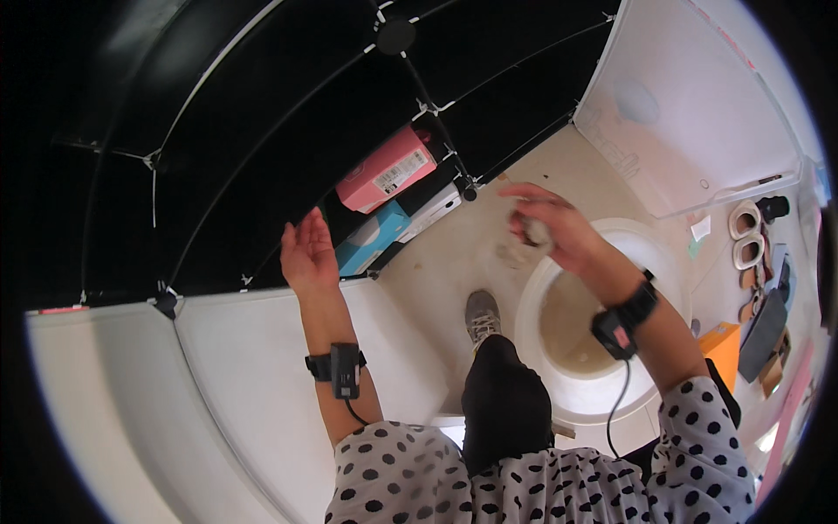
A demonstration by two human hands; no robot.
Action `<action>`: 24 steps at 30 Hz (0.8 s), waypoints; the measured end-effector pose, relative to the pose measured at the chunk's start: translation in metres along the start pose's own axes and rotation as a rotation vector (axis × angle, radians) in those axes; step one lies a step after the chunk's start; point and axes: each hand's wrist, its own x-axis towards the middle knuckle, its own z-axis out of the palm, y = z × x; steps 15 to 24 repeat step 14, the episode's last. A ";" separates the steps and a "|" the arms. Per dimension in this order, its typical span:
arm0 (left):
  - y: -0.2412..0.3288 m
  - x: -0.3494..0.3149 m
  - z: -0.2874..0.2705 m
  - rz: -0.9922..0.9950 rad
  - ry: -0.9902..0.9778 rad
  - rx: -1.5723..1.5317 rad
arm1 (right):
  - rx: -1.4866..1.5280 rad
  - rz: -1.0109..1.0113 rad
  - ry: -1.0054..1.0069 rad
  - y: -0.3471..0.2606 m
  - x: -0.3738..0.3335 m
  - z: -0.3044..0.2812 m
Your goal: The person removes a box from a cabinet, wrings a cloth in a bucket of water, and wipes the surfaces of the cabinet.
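Note:
My left hand [310, 253] is raised at the opening of a black panel shelf unit [262, 131], its fingers extended and nothing visible in it. Just beyond its fingers a pink box [384, 170] with a white label rests above a blue box [371, 240] and a white box [432, 212] in a shelf compartment. Over the floor, my right hand [563, 231] is partly blurred by motion. Its fingers curl round a small pale, brownish thing [537, 234], too smeared to name. A strap with a small black device and cable is on each of my forearms.
Below my right arm stands a round white tub-like stool or basin [528, 349]. Pale shoes [746, 236] and an orange box [723, 349] lie along the right. A white translucent panel [690, 113] leans at the far right; white panels [253, 375] fill the near left.

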 end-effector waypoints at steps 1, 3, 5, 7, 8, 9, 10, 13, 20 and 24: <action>0.000 0.001 -0.002 -0.003 -0.058 -0.019 | 0.074 0.013 -0.028 0.001 0.020 0.013; 0.003 -0.003 0.004 0.002 -0.023 -0.003 | 0.212 0.011 -0.101 0.003 0.051 0.036; 0.007 -0.004 0.005 0.011 0.016 0.015 | 0.281 -0.001 -0.143 0.010 0.077 0.055; 0.003 -0.001 0.005 0.012 0.021 0.045 | 0.584 -0.021 -0.062 0.015 0.096 0.066; 0.005 -0.002 0.006 0.010 0.021 0.047 | 0.587 -0.022 -0.060 0.016 0.104 0.071; 0.005 -0.002 0.006 0.026 0.001 0.056 | 0.725 -0.045 -0.047 0.017 0.110 0.075; 0.004 -0.001 0.004 0.041 -0.019 0.064 | 0.862 -0.069 -0.033 0.017 0.114 0.077; 0.006 0.008 -0.005 0.060 -0.069 0.041 | 1.002 -0.082 -0.075 0.021 0.121 0.087; 0.003 0.009 -0.006 0.074 -0.083 0.026 | 0.989 -0.133 -0.192 0.024 0.127 0.085; 0.003 0.009 -0.006 0.074 -0.083 0.026 | 0.989 -0.133 -0.192 0.024 0.127 0.085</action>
